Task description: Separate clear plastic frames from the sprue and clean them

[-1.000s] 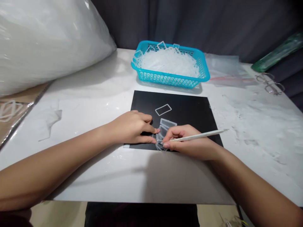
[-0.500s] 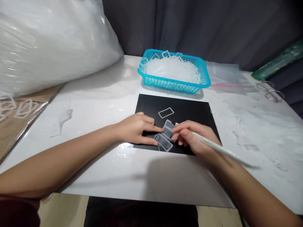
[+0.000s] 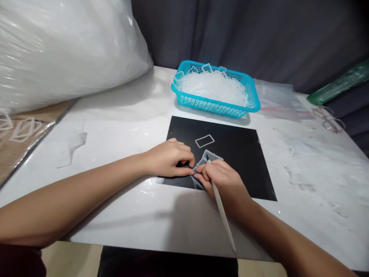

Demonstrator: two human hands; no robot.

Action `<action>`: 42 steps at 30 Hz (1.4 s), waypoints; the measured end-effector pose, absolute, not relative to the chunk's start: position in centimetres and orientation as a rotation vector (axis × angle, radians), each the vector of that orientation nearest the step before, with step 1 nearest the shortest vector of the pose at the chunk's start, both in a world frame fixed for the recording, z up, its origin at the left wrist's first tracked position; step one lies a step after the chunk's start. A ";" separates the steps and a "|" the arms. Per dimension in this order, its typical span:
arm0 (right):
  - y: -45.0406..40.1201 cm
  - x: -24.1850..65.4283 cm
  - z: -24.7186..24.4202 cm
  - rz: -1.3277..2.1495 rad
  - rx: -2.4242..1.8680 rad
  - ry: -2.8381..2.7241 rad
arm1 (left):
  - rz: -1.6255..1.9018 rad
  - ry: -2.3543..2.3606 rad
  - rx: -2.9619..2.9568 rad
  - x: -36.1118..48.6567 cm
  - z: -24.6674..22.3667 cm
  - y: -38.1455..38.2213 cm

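My left hand [image 3: 173, 158] rests on the black sheet [image 3: 239, 142], its thumb and curled index finger closed at the edge of a small clear rectangular plastic piece [image 3: 196, 184]. My right hand [image 3: 223, 177] holds a long white pen-like tool [image 3: 221, 211], its rear end pointing toward the table's front edge. The right fingertips meet the left ones at the clear pieces. Another translucent rectangular piece [image 3: 211, 155] lies just beyond the right fingers. Much of these pieces is hidden by my hands. Farther up the sheet lies a thin white rectangular frame [image 3: 205, 141].
Behind the sheet stands a blue basket [image 3: 216, 107] heaped with white frames. A big stuffed plastic bag [image 3: 66, 50] fills the back left. Several frames [image 3: 25, 129] lie on brown cardboard. At right are clear zip bags [image 3: 276, 100], glasses [image 3: 333, 124] and a green bottle [image 3: 337, 86].
My right hand has moved left and down to meet the left fingertips, and the white tool has swung to point toward me. The left index finger, outstretched before, has curled in.
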State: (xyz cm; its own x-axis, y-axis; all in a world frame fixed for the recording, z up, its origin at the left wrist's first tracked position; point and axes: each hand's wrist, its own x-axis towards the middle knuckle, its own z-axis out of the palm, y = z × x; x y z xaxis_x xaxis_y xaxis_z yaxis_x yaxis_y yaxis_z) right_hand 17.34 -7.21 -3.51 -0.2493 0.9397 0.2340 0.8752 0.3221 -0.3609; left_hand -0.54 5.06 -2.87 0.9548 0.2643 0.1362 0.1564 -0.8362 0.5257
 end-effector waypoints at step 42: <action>-7.4 22.2 -1.3 1.222 -1.464 -2.134 | 0.183 0.011 2.724 -0.3 -2.1 3.1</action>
State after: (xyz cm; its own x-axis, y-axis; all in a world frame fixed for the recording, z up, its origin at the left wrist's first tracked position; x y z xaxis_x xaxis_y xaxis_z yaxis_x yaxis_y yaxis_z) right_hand 22.20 -7.40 -1.26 -0.4476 0.8660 -0.2228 0.6302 0.1288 -0.7657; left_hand -0.32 3.14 -2.08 0.9914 0.0346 0.1264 -0.0190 -0.9164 0.3998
